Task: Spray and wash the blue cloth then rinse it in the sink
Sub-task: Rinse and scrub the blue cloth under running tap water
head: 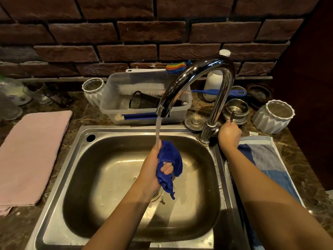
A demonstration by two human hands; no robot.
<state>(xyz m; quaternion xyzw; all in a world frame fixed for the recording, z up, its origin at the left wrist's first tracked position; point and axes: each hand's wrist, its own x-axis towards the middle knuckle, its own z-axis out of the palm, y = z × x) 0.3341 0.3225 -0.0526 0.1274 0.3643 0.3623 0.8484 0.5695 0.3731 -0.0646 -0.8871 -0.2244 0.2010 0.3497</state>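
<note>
The wet, bunched-up dark blue cloth [169, 166] is over the middle of the shiny steel sink [111, 177], right under the thin stream of water [157, 130]. The left hand [155, 170] is closed tight around the blue cloth, and a loose end hangs down toward the drain. The right hand [229, 134] is wrapped around the handle at the bottom of the tall curved silver tap [196, 82].

This looks like the rinse step. To do it well, I think the left hand should squeeze and turn the cloth so the water gets to every side, and keep it low so it does not splash. The right hand can keep the water gentle.

The tap handle is hidden under the right hand. The drain is mostly hidden behind the cloth and hand. No spray bottle can be picked out for sure. I cannot tell if soap is left in the cloth.
</note>
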